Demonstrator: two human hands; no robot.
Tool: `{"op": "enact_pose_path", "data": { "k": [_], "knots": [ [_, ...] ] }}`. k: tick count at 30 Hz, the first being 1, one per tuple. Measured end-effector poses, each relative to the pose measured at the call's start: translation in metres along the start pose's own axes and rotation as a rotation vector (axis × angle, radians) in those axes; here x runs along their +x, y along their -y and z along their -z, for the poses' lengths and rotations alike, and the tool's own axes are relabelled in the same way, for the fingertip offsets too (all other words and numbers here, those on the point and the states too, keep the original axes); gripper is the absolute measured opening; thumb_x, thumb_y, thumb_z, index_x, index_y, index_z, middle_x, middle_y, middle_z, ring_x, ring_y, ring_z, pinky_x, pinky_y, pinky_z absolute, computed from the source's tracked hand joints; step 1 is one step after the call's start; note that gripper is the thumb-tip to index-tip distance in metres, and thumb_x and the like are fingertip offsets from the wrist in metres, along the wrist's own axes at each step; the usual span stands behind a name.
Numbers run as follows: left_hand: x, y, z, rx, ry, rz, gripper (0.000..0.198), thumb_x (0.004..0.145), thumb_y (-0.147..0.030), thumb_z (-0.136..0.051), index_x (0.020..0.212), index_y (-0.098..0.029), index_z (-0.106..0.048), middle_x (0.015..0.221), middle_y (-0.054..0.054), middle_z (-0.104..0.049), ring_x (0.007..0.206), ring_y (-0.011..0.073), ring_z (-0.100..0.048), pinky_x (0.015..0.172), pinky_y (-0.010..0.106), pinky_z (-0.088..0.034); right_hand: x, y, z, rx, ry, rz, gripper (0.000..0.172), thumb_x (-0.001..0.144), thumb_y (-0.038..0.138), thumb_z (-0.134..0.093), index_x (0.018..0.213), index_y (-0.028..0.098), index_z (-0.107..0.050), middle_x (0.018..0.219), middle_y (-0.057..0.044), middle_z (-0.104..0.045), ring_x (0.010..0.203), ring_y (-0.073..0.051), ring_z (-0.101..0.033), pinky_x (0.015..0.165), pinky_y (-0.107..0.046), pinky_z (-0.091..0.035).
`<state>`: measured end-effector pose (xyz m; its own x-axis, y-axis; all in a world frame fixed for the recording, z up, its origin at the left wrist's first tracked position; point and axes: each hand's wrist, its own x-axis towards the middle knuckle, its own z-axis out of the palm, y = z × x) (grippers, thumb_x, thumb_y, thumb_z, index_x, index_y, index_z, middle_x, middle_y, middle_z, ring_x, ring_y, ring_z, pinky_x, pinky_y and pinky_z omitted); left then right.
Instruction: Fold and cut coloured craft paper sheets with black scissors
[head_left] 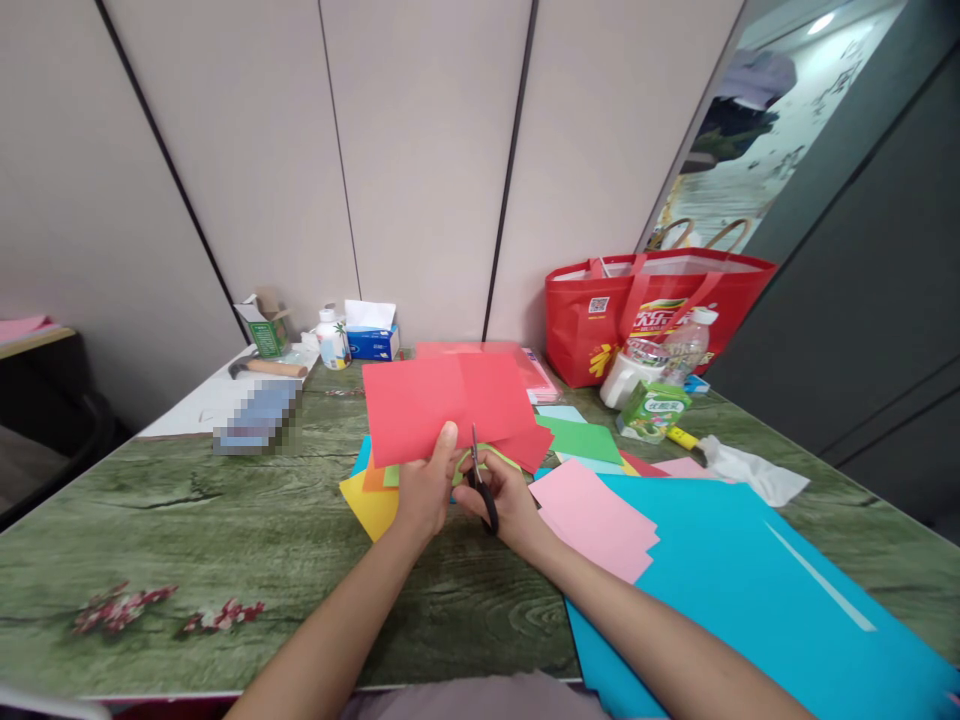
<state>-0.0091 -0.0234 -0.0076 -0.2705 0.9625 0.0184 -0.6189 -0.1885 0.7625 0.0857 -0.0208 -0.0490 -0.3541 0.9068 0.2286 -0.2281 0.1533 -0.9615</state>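
A red sheet of paper (412,405) is raised over the middle of the table, a crease or edge running down it. My left hand (429,485) pinches its lower edge, thumb on top. My right hand (506,495) is closed round the black handles of a pair of scissors (484,495), whose blades point up at the lower edge of the red paper. Whether the blades touch the paper is hard to tell. Beneath lie yellow (371,508), orange and light green sheets, partly hidden. Pink sheets (596,515) rest just right of my right hand, on a large blue sheet (750,590).
At the back right stand a red bag (585,325), a jar, a plastic bottle and a green carton (652,410). The back left holds a hammer (274,368), a white bottle (332,340), a tissue pack (373,342) and a green box. A blurred rectangular object (259,415) lies at left.
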Motion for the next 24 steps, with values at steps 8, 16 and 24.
{"op": "enact_pose_path", "data": {
  "k": [8, 16, 24],
  "knots": [
    [0.0003, -0.0003, 0.0014, 0.023, -0.001, 0.031, 0.037, 0.058, -0.036, -0.076, 0.081, -0.011, -0.063, 0.076, 0.008, -0.07, 0.069, 0.019, -0.066, 0.074, 0.035, -0.048, -0.0004, -0.0002, -0.0006, 0.029, 0.008, -0.015, 0.041, 0.06, 0.041, -0.076, 0.079, 0.021, -0.046, 0.054, 0.008, -0.049, 0.044, -0.008, -0.041, 0.044, -0.022, -0.032],
    [0.002, 0.005, 0.0044, 0.035, 0.02, -0.095, 0.032, 0.063, -0.029, -0.074, 0.092, -0.018, -0.065, 0.097, 0.005, -0.07, 0.094, 0.0188, -0.063, 0.09, 0.033, -0.044, 0.0008, 0.0028, -0.0004, -0.027, -0.034, 0.084, 0.045, 0.06, 0.043, -0.076, 0.082, 0.022, -0.044, 0.062, 0.005, -0.054, 0.056, -0.013, -0.05, 0.054, -0.025, -0.039],
    [-0.0027, -0.0021, -0.0014, -0.046, 0.124, 0.042, 0.043, 0.063, -0.031, -0.074, 0.101, -0.016, -0.063, 0.09, 0.007, -0.071, 0.085, 0.0223, -0.066, 0.082, 0.038, -0.048, 0.0012, 0.0003, 0.001, -0.054, -0.076, 0.123, 0.043, 0.061, 0.04, -0.076, 0.083, 0.022, -0.044, 0.066, 0.003, -0.054, 0.063, -0.015, -0.052, 0.059, -0.027, -0.041]
  ]
}}
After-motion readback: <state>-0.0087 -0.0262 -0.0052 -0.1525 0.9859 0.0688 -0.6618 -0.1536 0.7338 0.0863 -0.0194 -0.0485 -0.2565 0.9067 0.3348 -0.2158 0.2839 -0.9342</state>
